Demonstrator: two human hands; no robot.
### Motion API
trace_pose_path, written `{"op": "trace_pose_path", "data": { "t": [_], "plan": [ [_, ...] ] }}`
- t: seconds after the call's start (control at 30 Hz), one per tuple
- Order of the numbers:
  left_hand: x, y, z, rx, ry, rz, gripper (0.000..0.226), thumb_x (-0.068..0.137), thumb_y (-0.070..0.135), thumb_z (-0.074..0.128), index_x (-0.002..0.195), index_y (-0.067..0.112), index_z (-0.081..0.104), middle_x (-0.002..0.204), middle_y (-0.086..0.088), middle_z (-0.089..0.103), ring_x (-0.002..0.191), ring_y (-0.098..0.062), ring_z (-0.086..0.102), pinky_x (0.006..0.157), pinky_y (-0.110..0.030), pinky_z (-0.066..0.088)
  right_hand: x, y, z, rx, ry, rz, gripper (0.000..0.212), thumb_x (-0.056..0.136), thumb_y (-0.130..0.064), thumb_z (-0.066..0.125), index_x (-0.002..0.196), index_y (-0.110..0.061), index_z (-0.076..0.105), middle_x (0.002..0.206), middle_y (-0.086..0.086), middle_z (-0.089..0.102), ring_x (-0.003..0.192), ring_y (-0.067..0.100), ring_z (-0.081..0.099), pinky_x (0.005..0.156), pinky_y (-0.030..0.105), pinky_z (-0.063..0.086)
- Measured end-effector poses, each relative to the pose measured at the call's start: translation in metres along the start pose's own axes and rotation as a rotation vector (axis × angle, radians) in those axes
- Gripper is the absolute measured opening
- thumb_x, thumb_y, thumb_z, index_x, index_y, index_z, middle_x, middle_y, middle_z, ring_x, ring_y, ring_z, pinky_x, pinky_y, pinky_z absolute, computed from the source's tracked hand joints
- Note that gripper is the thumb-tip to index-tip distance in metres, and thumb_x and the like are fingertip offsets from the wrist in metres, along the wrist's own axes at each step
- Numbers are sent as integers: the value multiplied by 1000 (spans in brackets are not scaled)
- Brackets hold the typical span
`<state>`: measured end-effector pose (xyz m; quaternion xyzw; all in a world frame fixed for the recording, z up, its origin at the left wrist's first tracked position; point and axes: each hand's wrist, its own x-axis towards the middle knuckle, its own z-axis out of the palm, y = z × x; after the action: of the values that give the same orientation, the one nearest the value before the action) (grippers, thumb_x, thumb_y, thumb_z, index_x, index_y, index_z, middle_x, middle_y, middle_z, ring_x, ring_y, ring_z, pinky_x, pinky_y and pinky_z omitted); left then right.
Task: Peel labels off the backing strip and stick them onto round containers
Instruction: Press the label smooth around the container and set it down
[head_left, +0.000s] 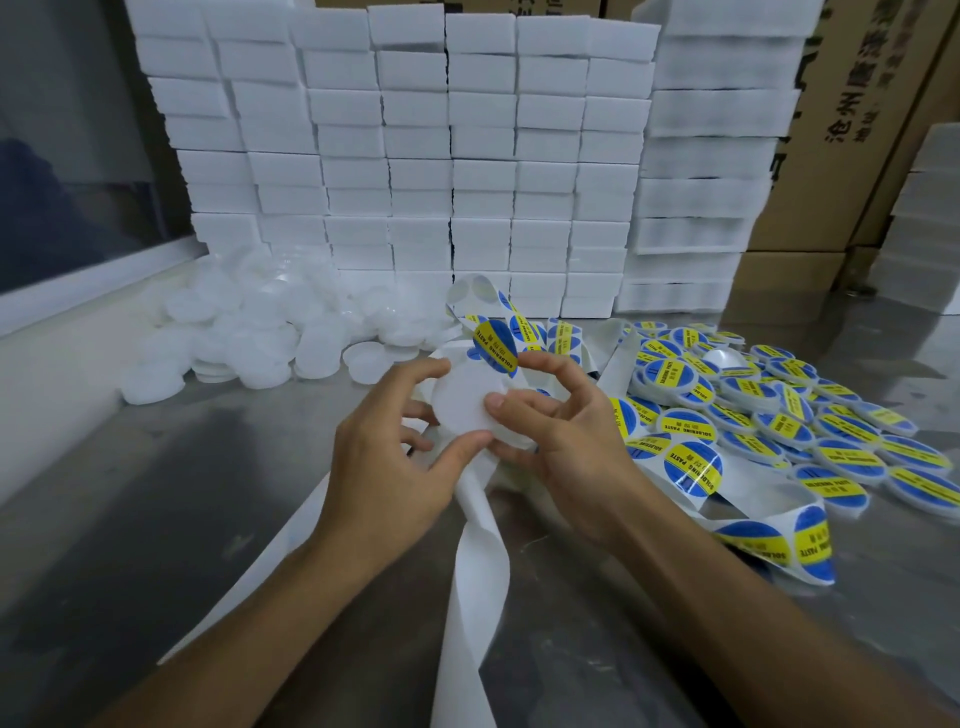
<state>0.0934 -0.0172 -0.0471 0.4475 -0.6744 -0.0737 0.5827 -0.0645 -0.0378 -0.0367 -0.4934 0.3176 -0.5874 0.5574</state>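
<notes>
Left hand: I am seeing the left hand (395, 457) gripping the white round container (470, 402), thumb on its near rim, fingers (415, 371) curled round its far-left edge.
Right hand: I am seeing the right hand (561, 441) holding the same container from the right, thumb tip lying on its flat top, index finger arching above it.
Container: it is sitting between the two sets of fingers, held above the bench (156, 519), flat face tilted toward the camera.
Label: a blue and yellow label (493, 345) reading SOLDERING PASTE is standing at the container's far edge, just beyond the right index fingertip; I cannot tell whether it is already touching the container.
Backing strip: the white backing strip (472, 561) is running from under the fingers toward the camera, twisting once.
Labelled containers: a pile of labelled containers (779, 415) is lying to the right of the right fingers.
Unlabelled containers: a heap of plain white containers (260, 332) is lying beyond and left of the left fingers.
Background: stacked white boxes (467, 156) are standing well beyond the fingers.
</notes>
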Motion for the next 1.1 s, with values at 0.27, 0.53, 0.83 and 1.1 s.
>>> {"op": "trace_pose_path", "data": {
  "t": [0.27, 0.53, 0.83, 1.1],
  "plan": [
    [3, 2, -5, -812, -14, -642, 16, 82, -3, 66, 95, 6, 66, 84, -15, 76, 76, -24, 74, 65, -24, 58, -3, -2, 5, -99, 29, -68, 28, 81, -5, 76, 98, -25, 66, 85, 6, 73, 82, 22, 69, 82, 49, 55],
    [7, -8, -8, -951, 83, -853, 14, 84, -10, 62, 97, -4, 63, 88, -22, 74, 81, -31, 74, 66, -30, 60, 0, -9, 0, -12, 148, -54, 10, 83, -14, 75, 75, -20, 75, 122, -10, 62, 100, 1, 67, 87, 53, 57],
    [3, -12, -6, -978, 22, -822, 39, 69, 5, 73, 105, -3, 63, 96, -22, 74, 87, -32, 74, 67, -30, 59, -3, -12, 5, -165, 86, 39, 11, 81, -20, 74, 72, -23, 80, 130, -14, 61, 116, 9, 60, 103, 49, 47],
    [1, -9, -5, -970, -18, -786, 42, 64, 10, 75, 103, -2, 66, 95, -20, 74, 88, -30, 74, 67, -28, 59, -4, -11, 6, -234, 75, 32, 6, 76, -26, 77, 71, -26, 80, 120, -22, 63, 111, 3, 63, 101, 50, 49]
  ]
}}
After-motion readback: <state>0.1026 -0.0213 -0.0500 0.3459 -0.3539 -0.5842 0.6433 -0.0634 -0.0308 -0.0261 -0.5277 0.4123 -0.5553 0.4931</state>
